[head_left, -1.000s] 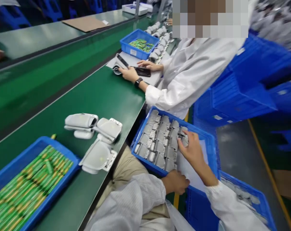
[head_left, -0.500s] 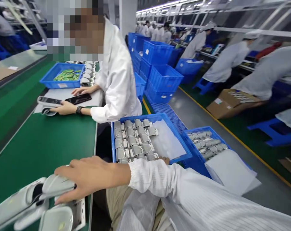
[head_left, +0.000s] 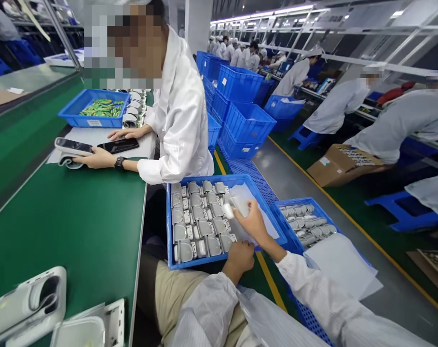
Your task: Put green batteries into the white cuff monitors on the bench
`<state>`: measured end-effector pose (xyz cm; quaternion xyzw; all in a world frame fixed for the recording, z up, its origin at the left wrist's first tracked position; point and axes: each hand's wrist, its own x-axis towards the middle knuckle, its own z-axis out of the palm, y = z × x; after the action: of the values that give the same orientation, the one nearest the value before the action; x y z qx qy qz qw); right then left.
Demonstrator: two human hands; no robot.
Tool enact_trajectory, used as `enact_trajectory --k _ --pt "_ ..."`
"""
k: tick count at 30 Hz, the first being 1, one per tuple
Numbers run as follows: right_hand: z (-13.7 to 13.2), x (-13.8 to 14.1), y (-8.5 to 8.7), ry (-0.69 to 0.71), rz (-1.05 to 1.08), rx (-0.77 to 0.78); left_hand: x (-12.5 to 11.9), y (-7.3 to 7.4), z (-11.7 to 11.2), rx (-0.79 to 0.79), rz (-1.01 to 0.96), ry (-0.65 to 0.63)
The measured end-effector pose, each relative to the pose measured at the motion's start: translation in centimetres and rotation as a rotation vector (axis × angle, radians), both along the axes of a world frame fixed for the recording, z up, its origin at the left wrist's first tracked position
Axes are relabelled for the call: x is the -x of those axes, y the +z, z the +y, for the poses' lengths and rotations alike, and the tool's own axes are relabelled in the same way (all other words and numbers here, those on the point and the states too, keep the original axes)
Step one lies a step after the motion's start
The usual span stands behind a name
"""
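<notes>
Labels [head_left: 94, 123] too small for us to read show white on a blue bin [head_left: 69, 112] of green parts [head_left: 101, 108] and on stacked blue crates [head_left: 244, 84] behind a co-worker. Nearer, we see the right hand [head_left: 253, 222] reach in from a white sleeve [head_left: 313, 277], forearm slanting up and leftward, its fingers grasping a pale plastic housing [head_left: 239, 205] above the paper-lined part of a blue tray [head_left: 200, 263]. The piece is blurred, and we cannot tell whether it touches the paper sheet [head_left: 270, 225]. The left hand [head_left: 241, 257], back upward and fingers curled, is set at the tray's near rim; whether it clenches that rim or merely rests there, we cannot tell. Rows of grey housings [head_left: 204, 227] fill the tray's left side. At our lower left, more housings [head_left: 27, 300] lie on the green workbench [head_left: 96, 226]. Across from us, the co-worker [head_left: 184, 130], a black watch [head_left: 119, 163] on one wrist, holds a white-framed device [head_left: 74, 146] beside a dark phone [head_left: 122, 146].
</notes>
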<state>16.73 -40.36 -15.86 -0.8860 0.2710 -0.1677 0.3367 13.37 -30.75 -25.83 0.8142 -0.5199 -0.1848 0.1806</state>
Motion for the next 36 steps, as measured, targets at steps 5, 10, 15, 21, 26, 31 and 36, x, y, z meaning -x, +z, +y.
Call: enact_trajectory --k 5,10,15,21,26,31,36 --pt "-4.6 -0.2 -7.6 -0.103 0.394 0.113 0.0 0.5 -0.2 -0.024 0.012 -0.084" --pt "-4.1 -2.4 -11.0 -0.051 0.516 0.161 -0.1 0.9 0.3 -0.053 -0.009 -0.125" --pt "-4.9 -2.7 -11.5 0.024 0.581 0.152 -0.1 1.0 0.3 -0.052 0.004 -0.103" --pt "-5.9 -5.9 -9.3 -0.011 0.533 0.299 -0.1 1.0 0.2 -0.044 0.016 -0.091" --pt "-6.0 -10.8 -9.4 0.088 0.647 0.244 -0.2 0.9 0.2 -0.061 0.007 -0.101" --pt "-6.8 -11.8 -10.2 0.132 0.681 0.219 -0.1 0.6 0.4 -0.047 0.011 -0.082" --pt "-7.7 -11.7 -9.9 0.181 0.717 0.202 0.1 0.5 0.4 -0.026 0.015 -0.068"
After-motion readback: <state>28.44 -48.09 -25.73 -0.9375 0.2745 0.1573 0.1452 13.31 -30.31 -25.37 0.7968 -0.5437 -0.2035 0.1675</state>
